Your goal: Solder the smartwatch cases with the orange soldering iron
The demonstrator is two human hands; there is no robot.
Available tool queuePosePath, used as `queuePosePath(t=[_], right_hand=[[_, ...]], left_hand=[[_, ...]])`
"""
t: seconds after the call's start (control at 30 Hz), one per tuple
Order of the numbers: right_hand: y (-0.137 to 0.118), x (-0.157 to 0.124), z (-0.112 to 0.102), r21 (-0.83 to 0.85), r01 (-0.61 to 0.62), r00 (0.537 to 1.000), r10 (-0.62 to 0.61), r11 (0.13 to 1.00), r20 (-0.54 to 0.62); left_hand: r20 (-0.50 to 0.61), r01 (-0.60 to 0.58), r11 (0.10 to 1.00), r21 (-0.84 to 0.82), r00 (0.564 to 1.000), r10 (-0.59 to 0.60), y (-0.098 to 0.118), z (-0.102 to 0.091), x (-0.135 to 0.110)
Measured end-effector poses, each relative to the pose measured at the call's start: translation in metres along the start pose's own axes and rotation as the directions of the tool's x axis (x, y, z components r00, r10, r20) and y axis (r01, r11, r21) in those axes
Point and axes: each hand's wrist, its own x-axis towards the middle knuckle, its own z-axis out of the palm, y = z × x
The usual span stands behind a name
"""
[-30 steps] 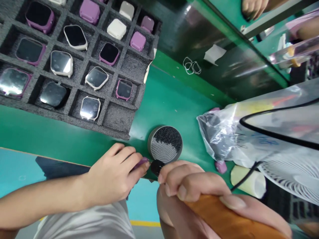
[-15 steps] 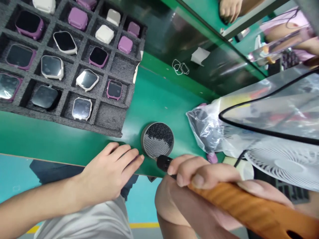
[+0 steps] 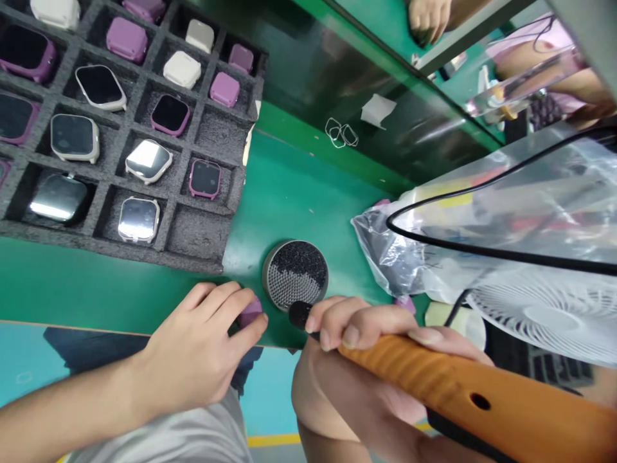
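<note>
purple piece [image 3: 250, 311] sits by the bench's [image 3: 284, 173] near edge in my head view, between the bent thumb and fingers of my left hand [image 3: 207, 341], which pinches it. to its right, my right hand [image 3: 366, 328] wraps round the orange tool [image 3: 463, 386]. the foam tray's [image 3: 202, 260] near right corner points toward the round dish [image 3: 296, 275].

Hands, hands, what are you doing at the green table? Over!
Right hand: gripping orange-handled tool. Left hand: holding small purple piece. Possibly in the way: round cup, close to tool's black end; contact unclear.
</note>
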Motion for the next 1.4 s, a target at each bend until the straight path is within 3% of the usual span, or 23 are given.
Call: queuePosePath(t=[0.2, 0.33, 0.5, 0.7, 0.8, 0.97, 1.1, 1.3, 1.4], right_hand=[[0.002, -0.001, 0.001, -0.031, 0.038, 0.999, -0.038, 0.999, 0.016], [-0.003, -0.005, 0.000, -0.024, 0.115, 0.991, -0.116, 0.993, -0.065], [-0.001, 0.001, -0.007, 0.034, 0.151, 0.964, -0.154, 0.988, 0.214], [0.004, 0.000, 0.009, 0.024, 0.092, 0.994, -0.093, 0.995, 0.061], [0.002, -0.001, 0.014, 0.004, 0.094, 0.994, -0.094, 0.996, 0.052], [0.003, -0.003, 0.012, -0.008, 0.044, 0.996, -0.043, 0.999, 0.083], [0.008, -0.010, 0.007, -0.035, 0.109, 0.986, -0.104, 0.993, 0.131], [0.011, -0.015, -0.005, -0.061, 0.053, 0.978, -0.040, 0.997, 0.204], [0.012, -0.012, -0.004, -0.061, 0.086, 0.972, -0.071, 0.994, 0.225]], left_hand=[[-0.001, -0.006, 1.000, 0.015, 1.000, 0.006, -0.001, 0.003, -0.002], [0.002, -0.035, 0.999, -0.022, 0.999, 0.035, -0.001, 0.003, -0.003], [-0.010, -0.010, 1.000, -0.022, 1.000, 0.010, -0.001, 0.003, -0.001], [-0.005, -0.015, 0.999, -0.048, 1.000, 0.014, -0.002, 0.001, 0.000], [-0.008, -0.010, 0.998, -0.060, 1.000, 0.010, -0.002, 0.001, 0.001], [-0.004, -0.006, 0.998, -0.067, 1.000, 0.005, -0.002, 0.000, 0.002], [-0.004, 0.005, 0.998, -0.064, 1.000, -0.005, -0.001, 0.000, 0.001], [-0.020, 0.016, 0.996, -0.082, 1.000, -0.018, -0.001, 0.001, 0.003], [-0.016, 0.011, 0.997, -0.080, 1.000, -0.012, -0.002, 0.001, 0.003]])
